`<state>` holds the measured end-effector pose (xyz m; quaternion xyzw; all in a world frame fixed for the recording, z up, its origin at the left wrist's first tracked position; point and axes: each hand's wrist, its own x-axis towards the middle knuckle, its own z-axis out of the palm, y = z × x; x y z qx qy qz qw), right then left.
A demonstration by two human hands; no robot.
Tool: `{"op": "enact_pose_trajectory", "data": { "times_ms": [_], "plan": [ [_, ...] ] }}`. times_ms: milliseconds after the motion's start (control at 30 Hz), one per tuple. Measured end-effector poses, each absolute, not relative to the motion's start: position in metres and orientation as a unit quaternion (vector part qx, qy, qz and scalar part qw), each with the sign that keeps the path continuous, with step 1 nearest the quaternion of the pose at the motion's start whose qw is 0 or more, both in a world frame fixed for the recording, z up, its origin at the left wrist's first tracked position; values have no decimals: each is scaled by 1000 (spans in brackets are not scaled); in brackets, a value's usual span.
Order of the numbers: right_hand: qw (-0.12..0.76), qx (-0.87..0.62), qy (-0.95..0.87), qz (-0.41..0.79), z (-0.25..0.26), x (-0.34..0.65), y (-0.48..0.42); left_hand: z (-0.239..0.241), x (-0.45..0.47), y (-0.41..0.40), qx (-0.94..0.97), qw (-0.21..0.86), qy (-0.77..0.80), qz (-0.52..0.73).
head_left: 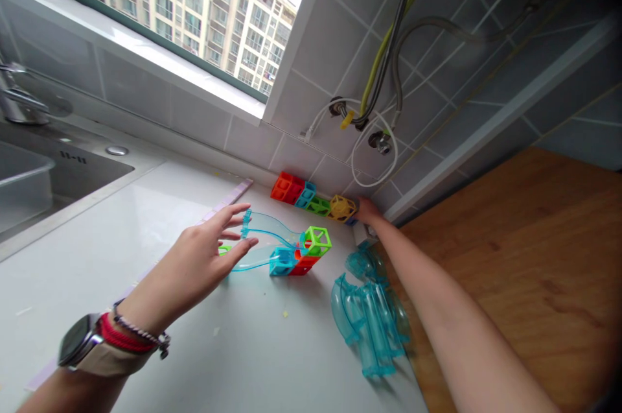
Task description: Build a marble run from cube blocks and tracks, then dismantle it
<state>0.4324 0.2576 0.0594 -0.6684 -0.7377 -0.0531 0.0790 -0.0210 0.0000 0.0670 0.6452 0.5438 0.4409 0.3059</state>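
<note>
My left hand has its fingers and thumb spread around the free end of a clear blue curved track piece; I cannot tell whether they touch it. That upper track leads to a small stack with a green open cube on top, red cubes below and a blue cube beside them. A lower clear blue track runs from the blue cube under my left hand. At the wall, my right hand reaches to the end of a row of cubes, by the yellow cube; its fingertips are hidden.
Red cubes, a blue cube and a green cube line the wall. Clear blue track pieces lie in a pile near the wooden panel. A sink is at left; hoses hang above.
</note>
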Motion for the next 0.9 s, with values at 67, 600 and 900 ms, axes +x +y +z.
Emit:
{"op": "enact_pose_trajectory", "data": {
  "times_ms": [67, 600, 900],
  "plan": [
    [81, -677, -729, -54, 63, 435, 252, 67, -21, 0, 644, 302, 548, 440],
    [64, -480, -871, -81, 86, 217, 270, 70, -18, -3, 649, 298, 546, 439],
    [9, -481, -870, -106, 69, 193, 270, 72, -18, -9, 667, 265, 554, 421]
  ]
}}
